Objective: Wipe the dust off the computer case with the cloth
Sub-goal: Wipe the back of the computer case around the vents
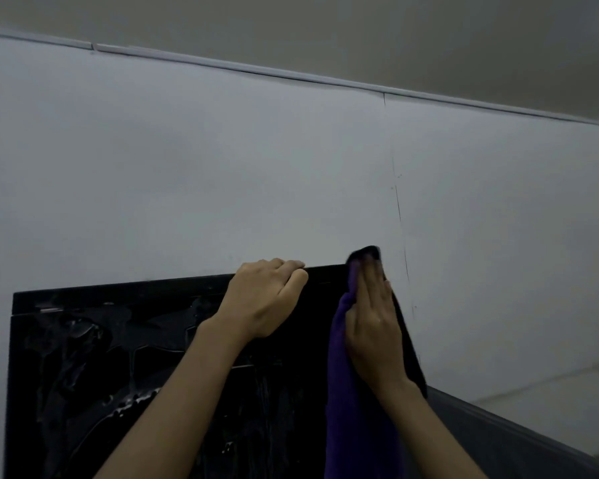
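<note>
Your right hand (372,323) presses the purple cloth (353,392) with straight fingers against the black computer case (118,357) at its top right corner; your left hand (263,299) curls over the top edge, unwiped panel stretching leftward

The computer case (118,375) stands before the wall (222,167), its top edge running left to right. The left hand (263,299) rests on that top edge, right of its middle. Just to its right, the right hand (374,326) lies on the cloth (353,426), which hangs over the case's upper right corner and down its side.
</note>
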